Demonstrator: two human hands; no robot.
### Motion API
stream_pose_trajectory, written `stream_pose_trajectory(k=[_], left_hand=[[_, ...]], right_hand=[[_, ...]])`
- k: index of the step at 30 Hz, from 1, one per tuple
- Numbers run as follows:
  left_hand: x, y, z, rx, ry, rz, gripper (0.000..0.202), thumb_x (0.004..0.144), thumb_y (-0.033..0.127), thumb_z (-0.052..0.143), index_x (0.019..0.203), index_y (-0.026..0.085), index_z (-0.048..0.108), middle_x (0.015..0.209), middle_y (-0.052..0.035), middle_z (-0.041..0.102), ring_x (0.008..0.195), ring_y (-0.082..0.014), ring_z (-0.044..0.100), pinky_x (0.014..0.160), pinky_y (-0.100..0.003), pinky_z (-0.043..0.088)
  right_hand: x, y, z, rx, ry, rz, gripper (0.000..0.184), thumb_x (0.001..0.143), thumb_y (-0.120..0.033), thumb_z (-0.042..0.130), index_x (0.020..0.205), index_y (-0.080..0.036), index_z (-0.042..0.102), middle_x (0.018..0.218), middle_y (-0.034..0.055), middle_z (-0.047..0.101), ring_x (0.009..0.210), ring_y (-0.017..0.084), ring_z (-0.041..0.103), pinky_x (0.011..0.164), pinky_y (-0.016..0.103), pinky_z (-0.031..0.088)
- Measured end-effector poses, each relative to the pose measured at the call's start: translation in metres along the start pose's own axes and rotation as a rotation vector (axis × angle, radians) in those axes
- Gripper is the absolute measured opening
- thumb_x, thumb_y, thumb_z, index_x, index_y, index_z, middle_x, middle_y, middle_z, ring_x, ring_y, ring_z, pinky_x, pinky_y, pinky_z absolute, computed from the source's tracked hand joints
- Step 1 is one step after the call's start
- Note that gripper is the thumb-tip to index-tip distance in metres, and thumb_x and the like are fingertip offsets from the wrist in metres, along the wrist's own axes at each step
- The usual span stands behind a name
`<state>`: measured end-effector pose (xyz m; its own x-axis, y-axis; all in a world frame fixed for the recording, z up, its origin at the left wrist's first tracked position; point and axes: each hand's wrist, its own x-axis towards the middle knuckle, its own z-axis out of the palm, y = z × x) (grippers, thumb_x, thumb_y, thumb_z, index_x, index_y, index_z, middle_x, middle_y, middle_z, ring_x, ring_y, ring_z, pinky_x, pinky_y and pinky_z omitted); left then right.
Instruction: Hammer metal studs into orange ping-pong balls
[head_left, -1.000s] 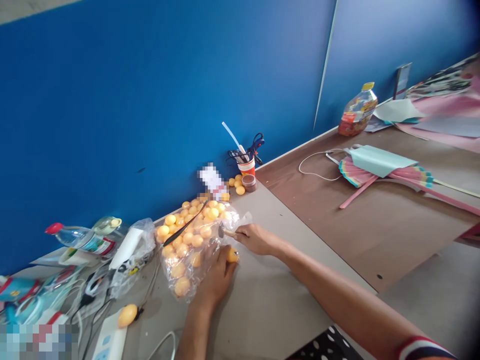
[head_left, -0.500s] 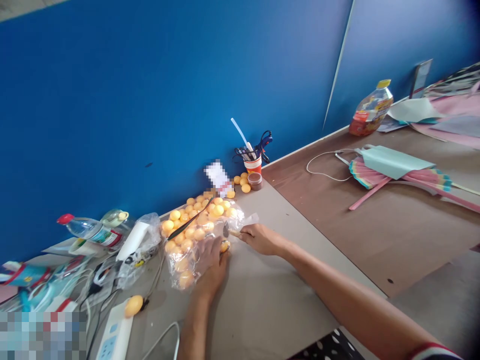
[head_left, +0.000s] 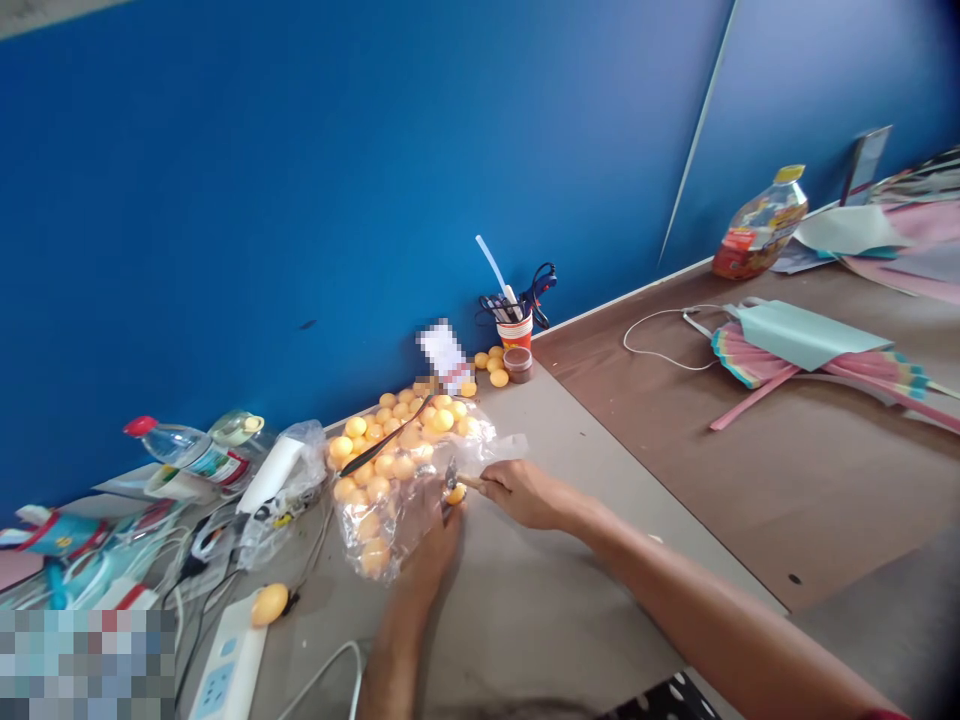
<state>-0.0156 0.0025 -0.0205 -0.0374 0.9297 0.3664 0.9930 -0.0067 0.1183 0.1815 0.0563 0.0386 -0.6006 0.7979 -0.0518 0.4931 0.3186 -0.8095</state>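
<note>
My left hand [head_left: 436,540] is closed on a small orange ball [head_left: 456,494] near the table top, its fingers partly hidden by blur and plastic. Between the fingers of my right hand [head_left: 525,492] is a wooden-handled tool [head_left: 471,482]. Its dark head sits crosswise, like a small hammer, right at the ball; whether they touch I cannot tell. Just beyond my left hand lies a clear plastic bag [head_left: 409,500] full of similar orange balls [head_left: 375,488], with a dark strap [head_left: 386,437] across it.
Bottles [head_left: 196,452], wrapped items and cables clutter the left, beside a power strip [head_left: 231,655] with one orange ball on it. A cup of tools [head_left: 514,330] and a lidded tub [head_left: 517,364] stand by the blue wall. Paper crafts [head_left: 814,335] and a juice bottle [head_left: 761,230] are right.
The view has shifted slightly, so most things sit a little farther right. The tool's head is lower and closer to the ball. Both hands keep their hold.
</note>
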Motion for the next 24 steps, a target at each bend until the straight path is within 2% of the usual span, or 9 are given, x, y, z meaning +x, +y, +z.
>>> stream_pose_trajectory(k=[5,9,15,21,24], left_hand=[[-0.001,0.001,-0.001,0.011,0.005,0.027,0.030,0.086,0.033,0.055,0.112,0.020,0.060,0.113,-0.0102,0.069,0.111,-0.0291,0.060,0.103,-0.046,0.041],[-0.001,0.002,-0.005,0.027,-0.003,0.024,0.032,0.086,0.036,0.055,0.112,0.019,0.062,0.112,-0.0121,0.069,0.110,-0.0319,0.060,0.100,-0.047,0.043],[0.001,0.007,-0.011,0.013,-0.046,0.021,0.040,0.084,0.020,0.051,0.123,0.020,0.058,0.110,-0.0100,0.070,0.105,-0.0278,0.063,0.092,-0.041,0.047],[0.002,0.008,-0.009,-0.001,-0.103,-0.071,0.040,0.084,0.036,0.058,0.120,0.019,0.058,0.119,-0.0114,0.066,0.112,-0.0293,0.060,0.092,-0.042,0.046],[0.003,0.007,-0.009,-0.010,-0.031,-0.052,0.030,0.087,0.037,0.055,0.110,0.019,0.061,0.109,-0.0113,0.069,0.102,-0.0273,0.064,0.088,-0.040,0.048]], right_hand=[[0.000,0.000,0.001,-0.019,0.044,-0.045,0.026,0.092,-0.024,0.044,0.069,-0.016,0.053,0.070,0.0015,0.056,0.062,0.011,0.046,0.056,0.023,0.030],[0.001,0.000,-0.001,-0.045,0.021,0.017,0.029,0.092,-0.023,0.042,0.064,-0.017,0.047,0.066,0.0008,0.053,0.060,0.011,0.043,0.055,0.024,0.028],[0.003,0.001,-0.001,-0.039,0.033,0.025,0.029,0.092,-0.024,0.041,0.064,-0.018,0.042,0.066,0.0001,0.052,0.060,0.011,0.043,0.056,0.023,0.028],[0.004,0.003,-0.001,-0.063,-0.004,0.085,0.028,0.092,-0.023,0.041,0.064,-0.018,0.045,0.067,0.0007,0.053,0.061,0.011,0.045,0.056,0.024,0.028],[0.003,0.004,-0.001,-0.029,0.028,0.021,0.029,0.092,-0.026,0.042,0.065,-0.018,0.045,0.066,-0.0005,0.052,0.061,0.011,0.044,0.055,0.023,0.028]])
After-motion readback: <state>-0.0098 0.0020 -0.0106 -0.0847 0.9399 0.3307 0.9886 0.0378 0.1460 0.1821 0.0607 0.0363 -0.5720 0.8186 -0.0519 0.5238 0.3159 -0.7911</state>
